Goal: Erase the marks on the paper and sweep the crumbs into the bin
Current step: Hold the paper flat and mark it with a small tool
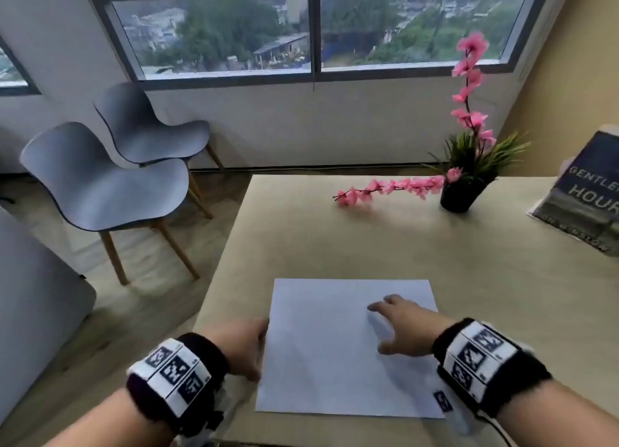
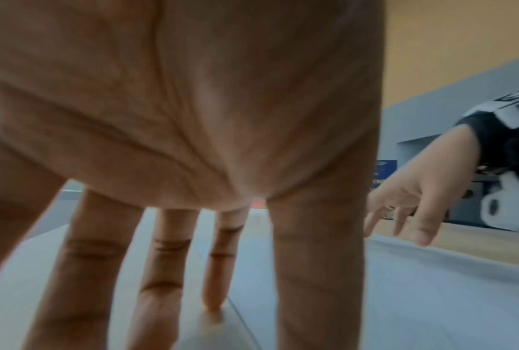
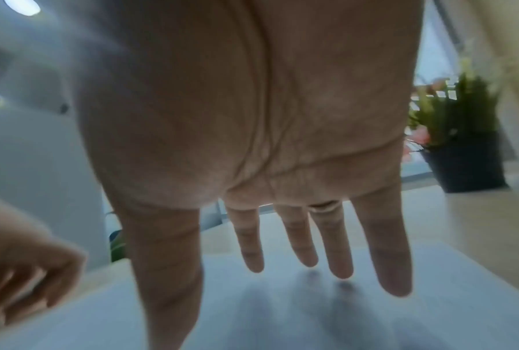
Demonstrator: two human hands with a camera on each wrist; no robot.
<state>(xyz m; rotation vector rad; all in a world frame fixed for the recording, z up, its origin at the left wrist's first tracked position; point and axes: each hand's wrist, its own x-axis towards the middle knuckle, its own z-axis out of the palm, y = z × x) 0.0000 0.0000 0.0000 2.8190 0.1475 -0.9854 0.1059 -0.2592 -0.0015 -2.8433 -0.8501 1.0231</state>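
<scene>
Two hands work the paper (image 1: pixel 335 346), which lies flat near the worktop (image 1: pixel 435 245) front edge. Left hand (image 1: pixel 243 349), fingers straight, steadies its left edge; right hand (image 1: pixel 402 329) hovers spread and empty, holding nothing. No eraser, marks, crumbs or bin show. A careless sweep could slide or crease the sheet, or brush the fallen pink flower sprig (image 1: pixel 385 188) beyond.
</scene>
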